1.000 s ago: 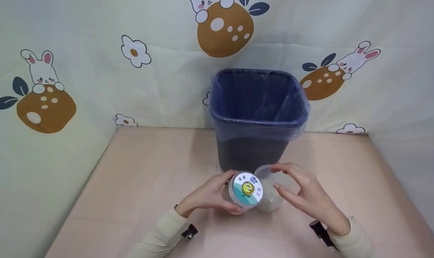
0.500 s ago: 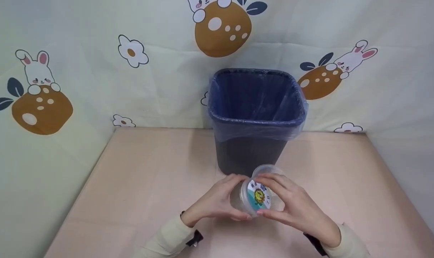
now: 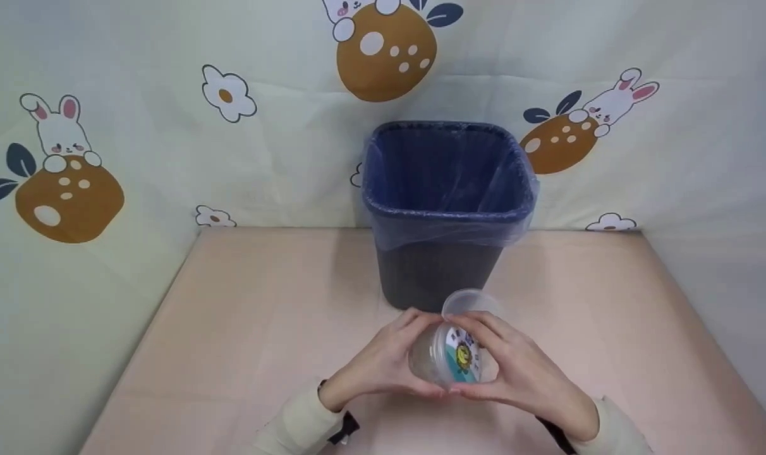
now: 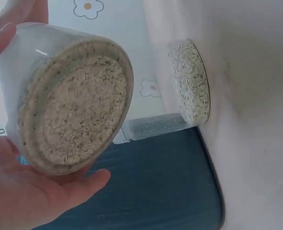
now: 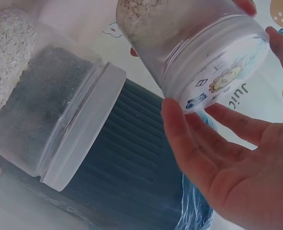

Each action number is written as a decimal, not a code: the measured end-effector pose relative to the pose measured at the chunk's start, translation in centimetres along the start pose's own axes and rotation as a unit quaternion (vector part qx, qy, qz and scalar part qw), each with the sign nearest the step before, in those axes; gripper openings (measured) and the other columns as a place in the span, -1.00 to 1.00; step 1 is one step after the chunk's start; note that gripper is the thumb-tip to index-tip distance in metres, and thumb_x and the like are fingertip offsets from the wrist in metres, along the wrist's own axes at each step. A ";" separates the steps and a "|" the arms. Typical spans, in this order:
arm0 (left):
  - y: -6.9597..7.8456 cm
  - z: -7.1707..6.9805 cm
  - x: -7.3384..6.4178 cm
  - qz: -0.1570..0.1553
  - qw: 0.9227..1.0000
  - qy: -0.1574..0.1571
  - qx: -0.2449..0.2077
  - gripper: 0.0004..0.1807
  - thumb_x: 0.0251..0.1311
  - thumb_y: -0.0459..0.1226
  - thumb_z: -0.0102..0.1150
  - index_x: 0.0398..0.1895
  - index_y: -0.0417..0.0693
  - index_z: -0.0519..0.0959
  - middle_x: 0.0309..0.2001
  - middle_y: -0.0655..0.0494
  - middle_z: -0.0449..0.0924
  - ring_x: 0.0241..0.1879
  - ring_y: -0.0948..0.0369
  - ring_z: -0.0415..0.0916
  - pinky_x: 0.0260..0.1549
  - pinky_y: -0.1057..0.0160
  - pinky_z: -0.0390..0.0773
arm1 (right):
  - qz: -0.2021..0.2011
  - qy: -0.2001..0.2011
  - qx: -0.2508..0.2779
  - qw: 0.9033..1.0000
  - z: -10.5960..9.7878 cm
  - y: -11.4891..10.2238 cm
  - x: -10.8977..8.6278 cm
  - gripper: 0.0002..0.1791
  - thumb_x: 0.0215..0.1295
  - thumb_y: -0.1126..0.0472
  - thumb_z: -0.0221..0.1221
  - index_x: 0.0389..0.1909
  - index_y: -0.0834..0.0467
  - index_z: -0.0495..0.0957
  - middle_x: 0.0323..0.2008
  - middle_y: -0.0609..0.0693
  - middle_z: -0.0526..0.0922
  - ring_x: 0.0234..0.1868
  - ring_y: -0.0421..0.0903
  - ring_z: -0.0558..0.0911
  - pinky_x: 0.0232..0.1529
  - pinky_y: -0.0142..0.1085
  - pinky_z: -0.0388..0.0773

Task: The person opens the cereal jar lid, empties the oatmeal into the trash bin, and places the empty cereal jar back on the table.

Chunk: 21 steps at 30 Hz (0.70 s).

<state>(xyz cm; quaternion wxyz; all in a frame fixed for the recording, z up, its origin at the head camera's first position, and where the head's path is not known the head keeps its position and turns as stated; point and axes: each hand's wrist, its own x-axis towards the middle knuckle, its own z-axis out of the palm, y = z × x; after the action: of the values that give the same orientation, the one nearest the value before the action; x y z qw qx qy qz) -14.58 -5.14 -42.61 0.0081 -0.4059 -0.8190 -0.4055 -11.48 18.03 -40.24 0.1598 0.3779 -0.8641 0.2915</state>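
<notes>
left hand (image 3: 376,370) curled part-way round the body of the clear screw-top jar (image 3: 426,357), holding it; right hand (image 3: 525,370) bent in a wide c, thumb and fingertips on the rim of the jar's lid (image 3: 463,357). change: a second ago the right hand was off this jar, spread near the second jar (image 5: 17,72), and the lid's sunflower face was turned up at the head camera. now it's tipped over to the right and the right hand is on it. my read: work has gone from one-hand hold to two-hand hold, body left, lid right, so grip looks set at the lid; can't tell if it's turning. jar is held up off the table (image 3: 263,303), in front of the dark bin (image 3: 437,272), second jar just behind. long axis runs left to right, tilted: flake-filled base lower left, lid right and up.
</notes>
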 end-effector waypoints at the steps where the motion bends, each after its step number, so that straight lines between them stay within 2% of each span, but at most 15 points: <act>1: 0.0 0.0 0.0 0.002 1.000 0.000 0.001 -0.07 -0.22 0.00 0.55 0.28 -0.05 0.36 0.05 0.12 0.41 0.03 0.24 0.40 0.04 0.23 0.44 | -0.006 0.002 -0.002 1.000 0.0 0.1 0.0 -0.12 -0.05 -0.18 0.44 0.30 0.05 0.39 0.15 -0.11 0.44 0.01 -0.14 0.53 -0.08 -0.16 0.57; 8: -0.1 -0.2 0.3 0.014 1.000 -0.003 0.027 -0.04 -0.25 0.02 0.56 0.28 -0.10 0.36 0.12 0.07 0.45 0.10 0.19 0.39 0.09 0.17 0.42 | -0.063 0.023 -0.026 0.997 0.3 0.6 0.2 -0.07 -0.15 -0.10 0.50 0.30 0.11 0.39 0.16 -0.03 0.44 0.02 -0.11 0.53 -0.03 -0.29 0.51; 14: -0.4 0.1 0.3 0.033 0.999 -0.013 0.038 -0.03 -0.28 0.02 0.58 0.27 -0.11 0.38 0.17 0.05 0.49 0.16 0.15 0.38 0.17 0.15 0.35 | -0.091 0.025 -0.036 0.995 0.7 0.7 0.2 -0.07 -0.18 -0.12 0.50 0.26 0.16 0.41 0.12 0.05 0.45 -0.02 -0.04 0.55 -0.10 -0.16 0.57; 21: -0.2 0.2 0.3 0.011 0.999 -0.026 0.025 -0.05 -0.33 0.01 0.60 0.25 -0.04 0.42 0.10 0.17 0.53 0.02 0.24 0.41 0.04 0.24 0.42 | -0.115 0.030 -0.042 0.992 1.0 0.9 0.0 -0.08 -0.16 -0.18 0.47 0.23 0.19 0.42 0.10 0.08 0.46 0.00 -0.01 0.54 -0.10 -0.13 0.56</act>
<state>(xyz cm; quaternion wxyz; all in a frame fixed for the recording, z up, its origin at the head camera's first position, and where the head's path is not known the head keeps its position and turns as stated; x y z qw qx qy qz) -14.87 -4.89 -42.79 0.0011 -0.4248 -0.8243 -0.3742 -12.19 17.85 -41.37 0.2342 0.4588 -0.8211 0.2457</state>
